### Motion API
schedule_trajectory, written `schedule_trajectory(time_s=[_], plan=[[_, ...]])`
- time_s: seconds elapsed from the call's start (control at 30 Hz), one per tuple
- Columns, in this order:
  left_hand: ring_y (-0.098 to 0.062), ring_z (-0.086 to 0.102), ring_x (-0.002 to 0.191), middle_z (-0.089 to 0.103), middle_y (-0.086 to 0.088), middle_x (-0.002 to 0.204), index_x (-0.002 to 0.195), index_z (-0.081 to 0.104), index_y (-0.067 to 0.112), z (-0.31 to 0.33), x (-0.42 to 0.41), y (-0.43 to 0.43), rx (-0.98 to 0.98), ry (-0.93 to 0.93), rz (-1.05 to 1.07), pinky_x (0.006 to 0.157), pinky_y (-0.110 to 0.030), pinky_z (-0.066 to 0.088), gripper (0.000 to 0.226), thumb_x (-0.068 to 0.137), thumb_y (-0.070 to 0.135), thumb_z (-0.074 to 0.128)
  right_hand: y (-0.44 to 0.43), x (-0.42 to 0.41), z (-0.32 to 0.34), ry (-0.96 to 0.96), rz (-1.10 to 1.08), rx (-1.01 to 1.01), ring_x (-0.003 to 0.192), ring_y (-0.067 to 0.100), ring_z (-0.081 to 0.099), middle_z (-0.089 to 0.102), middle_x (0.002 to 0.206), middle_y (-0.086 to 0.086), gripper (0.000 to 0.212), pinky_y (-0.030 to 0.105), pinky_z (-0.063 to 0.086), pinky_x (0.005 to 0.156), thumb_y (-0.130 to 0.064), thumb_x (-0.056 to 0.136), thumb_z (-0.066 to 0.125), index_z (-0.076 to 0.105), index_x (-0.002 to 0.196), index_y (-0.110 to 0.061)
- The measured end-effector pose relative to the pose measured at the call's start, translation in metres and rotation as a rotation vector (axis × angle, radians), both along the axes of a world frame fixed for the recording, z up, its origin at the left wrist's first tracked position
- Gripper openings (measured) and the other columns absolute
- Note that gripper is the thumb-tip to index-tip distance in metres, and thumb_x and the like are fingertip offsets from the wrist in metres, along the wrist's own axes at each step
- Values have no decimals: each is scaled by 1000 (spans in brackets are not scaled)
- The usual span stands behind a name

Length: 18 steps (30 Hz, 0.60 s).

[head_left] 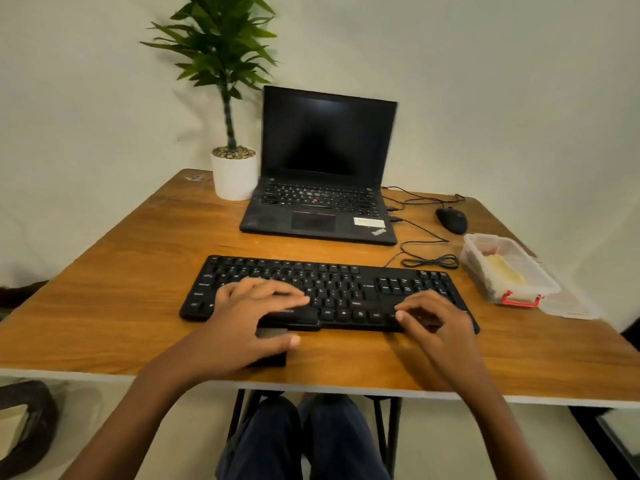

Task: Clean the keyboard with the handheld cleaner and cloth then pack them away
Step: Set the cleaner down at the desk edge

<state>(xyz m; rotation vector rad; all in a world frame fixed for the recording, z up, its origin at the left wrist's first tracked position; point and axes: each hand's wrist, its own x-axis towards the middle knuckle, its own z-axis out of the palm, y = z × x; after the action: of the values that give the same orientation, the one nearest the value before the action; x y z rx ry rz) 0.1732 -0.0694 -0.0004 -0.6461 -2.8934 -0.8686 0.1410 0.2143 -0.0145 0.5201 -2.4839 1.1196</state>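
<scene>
Keyboard (329, 292) cleaning had not visibly begun: the black board lay flat near the front of the wooden counter (121, 271), just before the open laptop (322, 199), with both hands on it. The left hand (249, 317) lay over the keys left of centre, its grip apart, fingers straight and spread and holding nothing that showed. A dark blocky thing (272, 356) sat under that palm at the board's near edge; it may have been the handheld cleaner, but too much was hidden to tell. The right hand (436, 323) hung over the near right corner with fingers loosely bent and blurred, so whether its grip clasped the edge could not be told. To the right, well apart from the hands, stood a clear plastic box (498, 289) with a red latch and something pale yellow (505, 271) inside, likely the cloth. I judged this the setting-up step. The next move called for taking up a cleaning tool, probably with the right hand reaching across to the box, while the left steadied the board
</scene>
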Motion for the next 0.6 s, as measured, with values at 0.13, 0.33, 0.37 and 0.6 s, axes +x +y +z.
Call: schedule_trajectory(time_s=[0.13, 0.33, 0.37, 0.6], plan=[[12, 31, 123, 46, 35, 124, 119, 50, 53, 22, -30, 78, 190, 8, -184, 112, -28, 12, 41, 79, 61, 45, 64, -22, 33, -70, -223, -87, 79, 2, 59, 66, 85, -7, 8, 12, 43, 68, -13, 84, 63, 67, 89, -19], [-6, 47, 120, 56, 11, 128, 124, 58, 31, 34, -81, 192, 137, -54, -356, 108, -44, 28, 32, 92, 34, 54, 158, -105, 59, -113, -565, 114, 81, 24, 63, 70, 94, 15, 14, 31, 49, 77, -3, 82, 62, 71, 93, -2], [-6, 48, 118, 58, 10, 126, 123, 59, 30, 33, -86, 205, 116, -56, -370, 108, -43, 29, 31, 92, 34, 55, 166, -119, 58, -208, -528, 169, 78, 25, 63, 70, 95, 17, 15, 29, 50, 73, 0, 81, 62, 70, 94, 0], [-7, 54, 108, 63, 12, 118, 118, 62, 30, 22, -108, 249, 72, -91, -278, 106, -44, 25, 28, 92, 33, 54, 166, -167, 39, -590, -359, 587, 80, 16, 60, 63, 90, 6, 30, 28, 52, 79, -19, 75, 74, 67, 100, -5]])
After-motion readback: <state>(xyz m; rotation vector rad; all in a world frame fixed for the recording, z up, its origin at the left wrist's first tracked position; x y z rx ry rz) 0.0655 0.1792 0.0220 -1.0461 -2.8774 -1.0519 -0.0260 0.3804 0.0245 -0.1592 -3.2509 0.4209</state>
